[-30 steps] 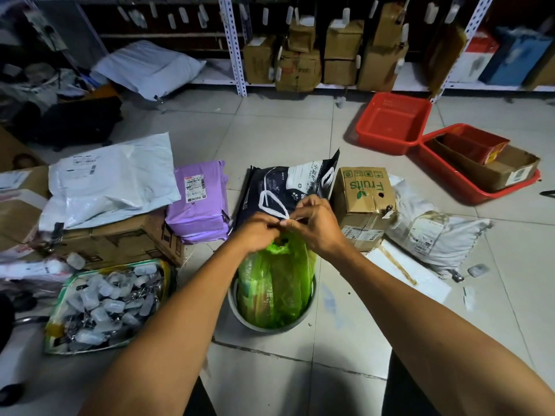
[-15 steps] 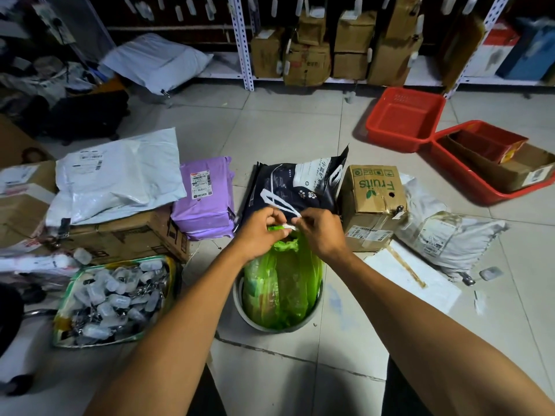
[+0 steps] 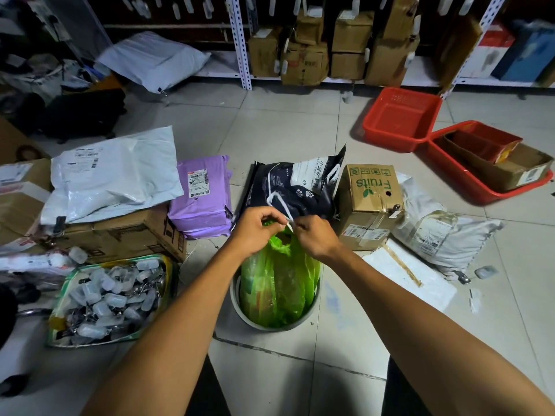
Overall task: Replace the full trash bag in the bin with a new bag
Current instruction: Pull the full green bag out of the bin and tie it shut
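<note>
The left hand [image 3: 258,228] and the right hand [image 3: 315,235] meet above the bin [image 3: 237,298], fingertips nearly touching. Both hands are closed, pinching the gathered top of the green trash bag [image 3: 279,286]. A thin white strip runs between the fingertips; whether it belongs to the bag cannot be told. The trash bag stands upright inside the round grey bin, filling it and rising above the rim. The bin stands on the tiled floor [image 3: 300,121], near the middle of the visible floor area.

Directly behind the hands, a dark pet-food bag [image 3: 300,184] with white paw prints leans upright. Just right of it stands a cardboard box [image 3: 372,199] printed "Fruits", upside down. A purple parcel [image 3: 202,196] lies to the left of the dark bag, resting against a larger cardboard carton [image 3: 120,235] that carries a white mailer [image 3: 111,172]. A tray of small clear plastic items [image 3: 111,298] lies at the left of the bin. Red baskets [image 3: 402,118] sit toward the far right of the floor, in front of a shelf [image 3: 240,43] holding cartons.
</note>
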